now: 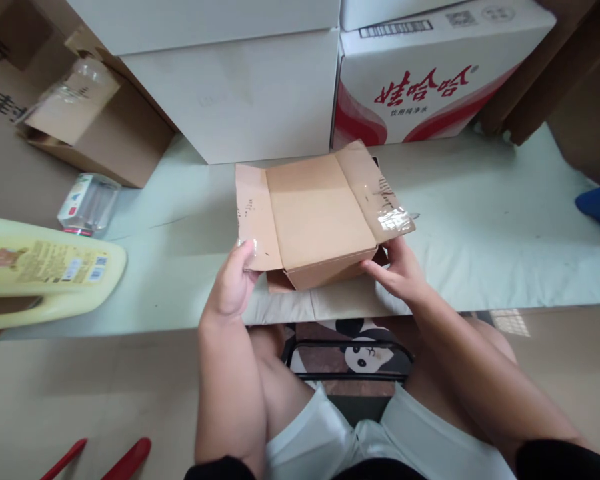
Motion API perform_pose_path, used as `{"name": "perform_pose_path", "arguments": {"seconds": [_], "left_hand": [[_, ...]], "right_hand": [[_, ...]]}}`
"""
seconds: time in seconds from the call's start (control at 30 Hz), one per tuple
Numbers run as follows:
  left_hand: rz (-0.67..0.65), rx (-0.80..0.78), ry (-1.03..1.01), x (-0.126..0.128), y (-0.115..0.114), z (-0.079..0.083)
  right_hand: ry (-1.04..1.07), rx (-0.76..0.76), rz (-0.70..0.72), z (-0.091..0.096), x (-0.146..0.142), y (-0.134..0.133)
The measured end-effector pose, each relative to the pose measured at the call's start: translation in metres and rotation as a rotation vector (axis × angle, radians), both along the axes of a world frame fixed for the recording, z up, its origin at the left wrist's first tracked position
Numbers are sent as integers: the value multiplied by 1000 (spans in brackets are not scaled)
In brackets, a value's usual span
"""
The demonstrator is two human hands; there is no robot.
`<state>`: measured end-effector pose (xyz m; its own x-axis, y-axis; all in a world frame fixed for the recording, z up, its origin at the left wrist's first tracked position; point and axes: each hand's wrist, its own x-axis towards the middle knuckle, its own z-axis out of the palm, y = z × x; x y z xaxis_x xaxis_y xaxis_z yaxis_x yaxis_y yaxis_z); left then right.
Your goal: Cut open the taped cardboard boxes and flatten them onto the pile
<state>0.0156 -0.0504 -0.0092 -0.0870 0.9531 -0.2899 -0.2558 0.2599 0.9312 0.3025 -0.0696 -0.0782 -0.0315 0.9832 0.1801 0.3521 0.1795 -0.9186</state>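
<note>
Cardboard box point(320, 207), brown, spans the space between two bare hands above a pale green tablecloth point(480, 227), its left flap point(259, 217) and right flap point(377, 193) splayed outward. Whether its underside rests on the cloth cannot be told. The left hand point(231, 283) is nearly closed, pinching the left flap's near corner with the thumb on top. The right hand point(400, 270), half curled, grips the opposite near corner, thumb along the near side and fingers partly hidden below the right flap, where clear tape point(394, 220) glints.

The step in hand appears to be steadying and handling the box with its flaps spread; any further move would seem to call for an even hold at both corners, the loose flaps kept from buckling.

Beyond the hands stand a white carton point(245, 100) and a red-lettered water carton point(420, 93). Left of the left hand lie a clear plastic bottle point(93, 203) and, nearer, a yellow jug point(105, 277).
</note>
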Motion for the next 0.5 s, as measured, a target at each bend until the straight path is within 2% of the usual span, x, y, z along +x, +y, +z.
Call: {"name": "perform_pose_path", "arguments": {"seconds": [0.13, 0.27, 0.33, 0.37, 0.43, 0.5], "left_hand": [[30, 15, 46, -2, 1, -1], [-148, -75, 9, -8, -3, 2], [-232, -135, -54, -12, -2, 1], [-230, -147, -80, -14, 1, -1], [-118, -91, -82, -16, 9, -8], [52, 36, -1, -14, 18, -16]], "right_hand": [[19, 15, -170, 9, 1, 1], [180, -76, -199, 13, 0, 0], [253, -139, -274, 9, 0, -1], [283, -153, -309, 7, -1, 0], [342, -132, -342, 5, -2, 0], [416, -86, -344, 7, -2, 1]]}}
